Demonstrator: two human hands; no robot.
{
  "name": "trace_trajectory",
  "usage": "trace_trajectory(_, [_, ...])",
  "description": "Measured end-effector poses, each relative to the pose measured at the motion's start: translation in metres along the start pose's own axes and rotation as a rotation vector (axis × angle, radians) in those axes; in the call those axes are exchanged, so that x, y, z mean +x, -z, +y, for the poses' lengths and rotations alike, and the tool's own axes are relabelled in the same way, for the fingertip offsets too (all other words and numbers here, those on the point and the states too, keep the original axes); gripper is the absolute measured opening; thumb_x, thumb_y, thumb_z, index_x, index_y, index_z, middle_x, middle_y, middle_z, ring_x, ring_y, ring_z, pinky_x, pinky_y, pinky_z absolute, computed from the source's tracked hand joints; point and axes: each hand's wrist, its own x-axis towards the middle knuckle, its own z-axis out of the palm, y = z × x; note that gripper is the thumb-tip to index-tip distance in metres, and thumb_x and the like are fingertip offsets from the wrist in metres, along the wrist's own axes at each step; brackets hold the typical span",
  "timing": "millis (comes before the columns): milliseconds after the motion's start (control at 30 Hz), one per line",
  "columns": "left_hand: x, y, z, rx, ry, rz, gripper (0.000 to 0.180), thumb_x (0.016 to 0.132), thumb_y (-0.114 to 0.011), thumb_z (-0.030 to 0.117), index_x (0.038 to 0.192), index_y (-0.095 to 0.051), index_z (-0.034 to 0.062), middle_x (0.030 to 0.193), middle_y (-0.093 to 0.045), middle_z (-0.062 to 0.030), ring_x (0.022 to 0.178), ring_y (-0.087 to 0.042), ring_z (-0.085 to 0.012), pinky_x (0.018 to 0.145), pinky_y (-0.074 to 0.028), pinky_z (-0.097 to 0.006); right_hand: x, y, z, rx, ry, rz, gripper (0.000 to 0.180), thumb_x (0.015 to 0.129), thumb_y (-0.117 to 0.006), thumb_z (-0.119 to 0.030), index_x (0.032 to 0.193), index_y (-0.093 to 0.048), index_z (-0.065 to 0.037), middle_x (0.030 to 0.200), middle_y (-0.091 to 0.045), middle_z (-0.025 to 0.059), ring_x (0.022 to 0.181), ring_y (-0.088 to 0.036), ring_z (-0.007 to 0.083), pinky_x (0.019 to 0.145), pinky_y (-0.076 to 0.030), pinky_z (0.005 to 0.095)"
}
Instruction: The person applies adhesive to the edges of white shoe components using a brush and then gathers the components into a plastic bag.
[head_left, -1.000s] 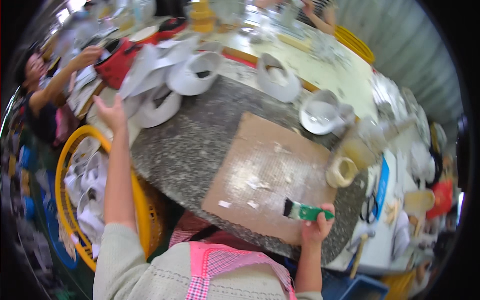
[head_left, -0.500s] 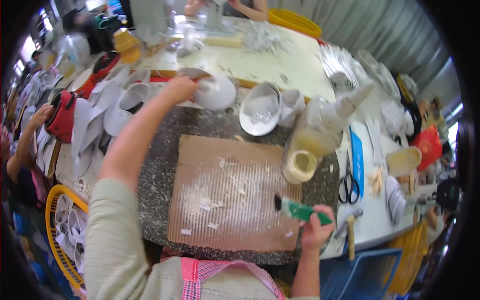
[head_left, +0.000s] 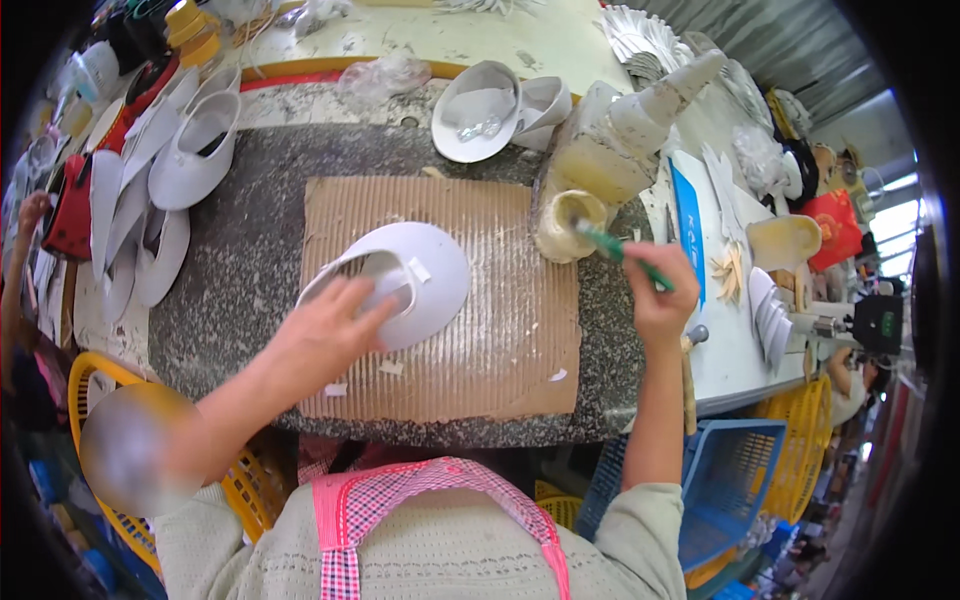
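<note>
A white sun visor [head_left: 440, 290] lies on the corrugated cardboard sheet [head_left: 510, 360], its brim to the right. My left hand [head_left: 335, 330] grips its band at the left, some fingers reaching inside the opening. A small white tab [head_left: 419, 270] shows where brim and band meet. My right hand [head_left: 662, 290] holds a green-handled brush [head_left: 608, 241] by its handle. Its bristle end dips into the round mouth of a glue-smeared plastic container [head_left: 560, 243], at the cardboard's far right corner.
White visors [head_left: 190, 160] are piled at the left, and another visor [head_left: 465, 140] stands at the back. A blue strip [head_left: 688, 215] and a hammer [head_left: 690, 375] lie on the right. Yellow [head_left: 90, 380] and blue [head_left: 740, 470] baskets flank the table below. Scraps litter the cardboard.
My left hand has come back from the far side of the table, and a visor now lies on the cardboard. My right hand has moved the brush up to the container's mouth.
</note>
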Motion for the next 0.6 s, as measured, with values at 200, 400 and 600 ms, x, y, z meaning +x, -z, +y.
trace_trajectory(200, [0.012, -0.002, -0.021, 0.035, -0.123, -0.132, 0.045, 0.070, -0.063, 0.039, 0.093, -0.056, 0.0016, 0.101, -0.054, -0.0115, 0.098, -0.051, -0.0259, 0.085, -0.041, -0.035, -0.034, 0.009, -0.015, 0.424, -0.732, 0.136, 0.012, 0.078, -0.061, 0.001, 0.090, -0.063, 0.000, 0.081, -0.061, 0.0073, 0.062, -0.057, 0.0120, 0.056, -0.047, 0.0207])
trace_trajectory(400, [0.020, -0.004, -0.018, 0.042, -0.108, -0.228, 0.051, 0.076, -0.056, 0.048, 0.092, -0.056, -0.0004, 0.096, -0.056, -0.0122, 0.101, -0.050, -0.0267, 0.090, -0.037, -0.037, -0.006, -0.099, -0.057, 0.833, -0.566, -0.237, 0.015, 0.074, -0.062, 0.005, 0.087, -0.064, 0.000, 0.080, -0.064, 0.0055, 0.067, -0.059, 0.0107, 0.057, -0.047, 0.0215])
trace_trajectory(600, [0.004, -0.020, -0.030, -0.018, -0.156, 0.320, 0.038, 0.072, -0.062, 0.041, 0.065, -0.053, 0.0043, 0.077, -0.054, -0.0092, 0.077, -0.053, -0.0233, 0.069, -0.045, -0.034, 0.019, -0.086, -0.047, 0.737, -0.349, -0.639, 0.017, 0.072, -0.063, 0.006, 0.086, -0.066, -0.002, 0.080, -0.065, 0.0043, 0.065, -0.058, 0.0086, 0.056, -0.045, 0.0202])
